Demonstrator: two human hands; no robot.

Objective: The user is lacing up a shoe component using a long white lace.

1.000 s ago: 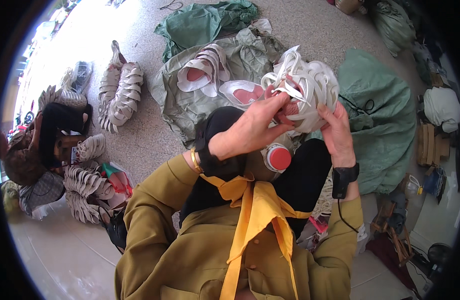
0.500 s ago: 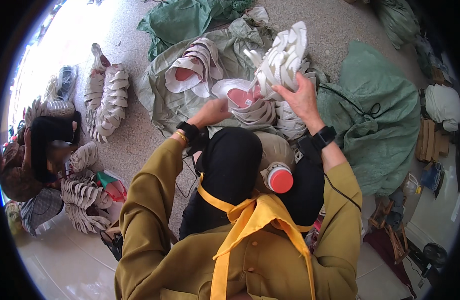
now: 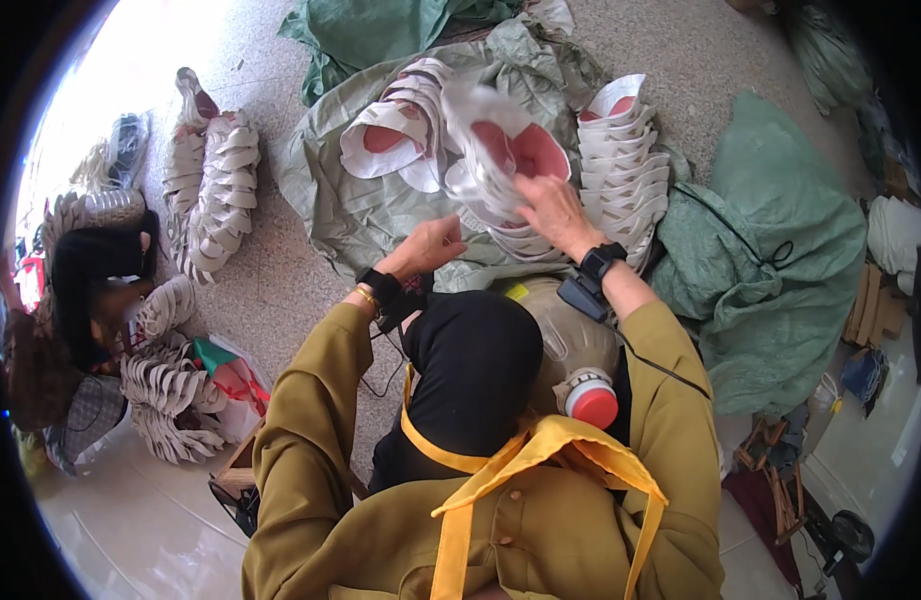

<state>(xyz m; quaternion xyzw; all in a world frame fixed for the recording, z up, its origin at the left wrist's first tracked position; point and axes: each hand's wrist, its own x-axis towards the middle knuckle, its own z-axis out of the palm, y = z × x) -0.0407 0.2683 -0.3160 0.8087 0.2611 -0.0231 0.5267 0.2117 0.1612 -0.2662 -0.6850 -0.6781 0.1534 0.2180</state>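
Observation:
My right hand [image 3: 559,215] grips a pair of white shoe uppers [image 3: 468,125] with pink lining, smeared by motion. They hang over a nested stack of uppers [image 3: 521,243] on the pale green sheet. Just left of that stack, my left hand [image 3: 431,247] hovers with its fingers curled closed; whatever may be between them is hidden. Beyond the left hand lies another stack of white uppers [image 3: 386,130]. A taller stack [image 3: 621,170] stands to the right of my right hand.
A tied green sack [image 3: 781,270] bulges at the right. Between my legs stands a plastic jug with a red cap [image 3: 593,406]. More stacked uppers [image 3: 226,190] lie on the floor at left, near a seated person [image 3: 96,290]. A black cable [image 3: 671,365] runs along my right arm.
My right hand has swung the uppers down and leftward, turning their pink lining into view. The taller stack at right now shows in full. My left hand has shifted slightly down.

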